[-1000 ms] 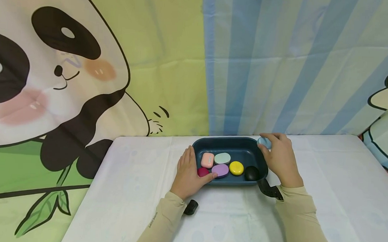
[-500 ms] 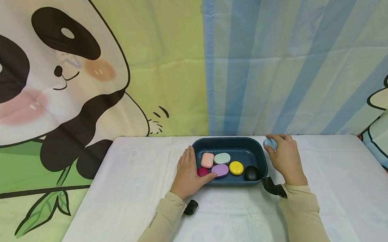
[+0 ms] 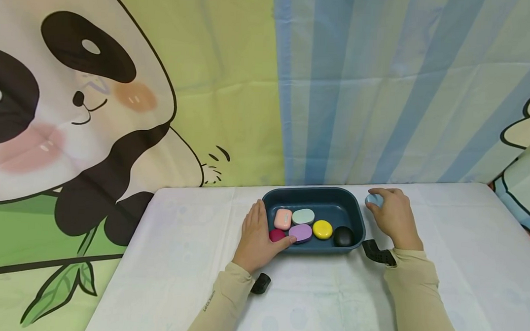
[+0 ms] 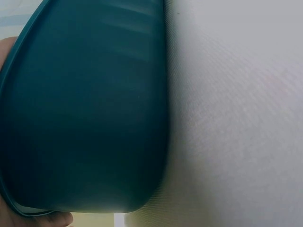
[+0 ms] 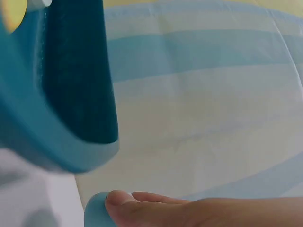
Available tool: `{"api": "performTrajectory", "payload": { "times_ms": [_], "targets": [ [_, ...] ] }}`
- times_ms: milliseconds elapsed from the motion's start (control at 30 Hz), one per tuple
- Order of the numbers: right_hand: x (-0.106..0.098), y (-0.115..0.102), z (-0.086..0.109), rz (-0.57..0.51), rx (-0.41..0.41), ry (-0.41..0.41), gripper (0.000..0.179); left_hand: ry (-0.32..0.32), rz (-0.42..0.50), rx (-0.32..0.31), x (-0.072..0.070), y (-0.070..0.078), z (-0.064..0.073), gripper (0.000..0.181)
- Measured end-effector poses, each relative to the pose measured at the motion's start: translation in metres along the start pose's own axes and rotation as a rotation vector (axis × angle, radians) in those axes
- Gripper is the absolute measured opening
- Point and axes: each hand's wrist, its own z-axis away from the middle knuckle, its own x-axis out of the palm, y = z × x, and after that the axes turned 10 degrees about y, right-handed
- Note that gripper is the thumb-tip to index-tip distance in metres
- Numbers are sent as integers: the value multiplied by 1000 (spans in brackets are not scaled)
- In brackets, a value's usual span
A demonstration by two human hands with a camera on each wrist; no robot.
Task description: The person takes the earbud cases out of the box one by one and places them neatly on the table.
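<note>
In the head view a dark blue tray stands near the table's far edge. My left hand holds its near left corner, thumb over the near rim and fingers along the left end. The left wrist view shows the tray's outer wall. Just right of the tray, my right hand pinches a small light-blue rounded piece between thumb and fingers. Inside the tray lie a pink piece, a mint piece, a purple piece, a yellow piece, a black piece and a crimson piece.
A white cloth covers the table. Behind its far edge hangs a printed curtain with a panda and blue stripes. Black wrist mounts stick out by both sleeves.
My right hand has carried the light-blue piece rightward, from the tray's far right corner to beside the tray, and a little nearer. My left hand and the tray have stayed put.
</note>
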Motion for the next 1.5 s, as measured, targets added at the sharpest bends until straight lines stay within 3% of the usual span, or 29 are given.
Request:
{"api": "performTrajectory", "payload": {
  "times_ms": [600, 1000, 1167, 1500],
  "targets": [
    [12, 22, -1, 5, 54, -142, 34, -28, 3, -18, 0, -1, 0, 123],
    [23, 25, 0, 37, 76, -142, 42, -18, 18, -20, -2, 0, 1, 121],
    [7, 13, 0, 29, 95, -138, 51, -28, 14, -26, -1, 0, 0, 121],
    [-19, -13, 0, -4, 72, -105, 51, -26, 7, -22, -2, 1, 1, 120]
  ]
}}
